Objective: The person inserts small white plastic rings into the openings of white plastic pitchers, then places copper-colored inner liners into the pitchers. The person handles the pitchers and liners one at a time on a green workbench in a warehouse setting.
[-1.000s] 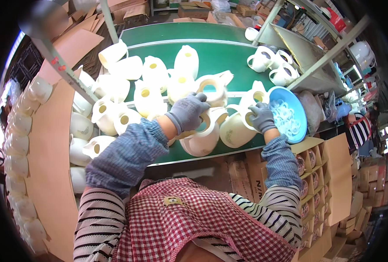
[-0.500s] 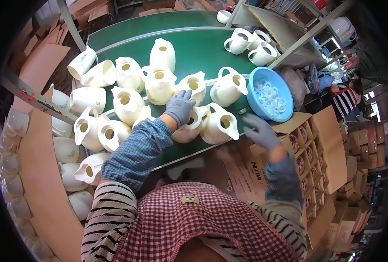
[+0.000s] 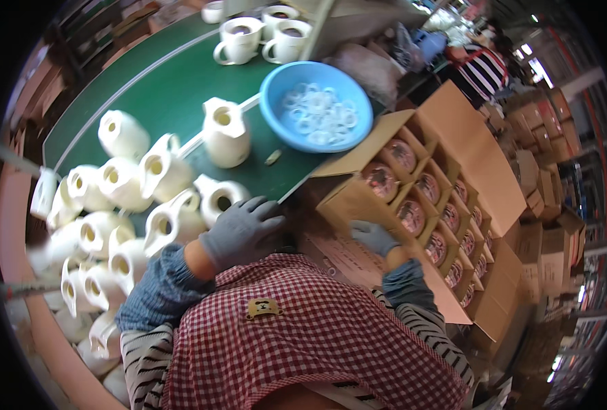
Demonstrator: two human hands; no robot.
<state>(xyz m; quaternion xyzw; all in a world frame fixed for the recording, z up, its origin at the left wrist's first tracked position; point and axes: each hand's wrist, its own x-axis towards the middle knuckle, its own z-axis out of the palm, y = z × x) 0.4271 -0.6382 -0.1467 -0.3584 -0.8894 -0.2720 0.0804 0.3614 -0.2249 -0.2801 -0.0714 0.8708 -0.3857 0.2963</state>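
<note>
Gloves (image 3: 241,232) grey. Jugs (image 3: 225,133) cream-white. Belt (image 3: 160,89) dark green, pale stripe along it. Bowl (image 3: 276,89) light blue, rings (image 3: 315,116) inside white. Boxes (image 3: 467,143) brown cardboard. Apron (image 3: 303,342) red-white check. Sleeves (image 3: 160,294) blue over black-white stripes.

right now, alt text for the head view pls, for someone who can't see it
A person's gloved left hand rests by cream jugs on a green conveyor belt, while the right hand touches a divided cardboard box. A blue bowl of white rings sits beyond.
</note>
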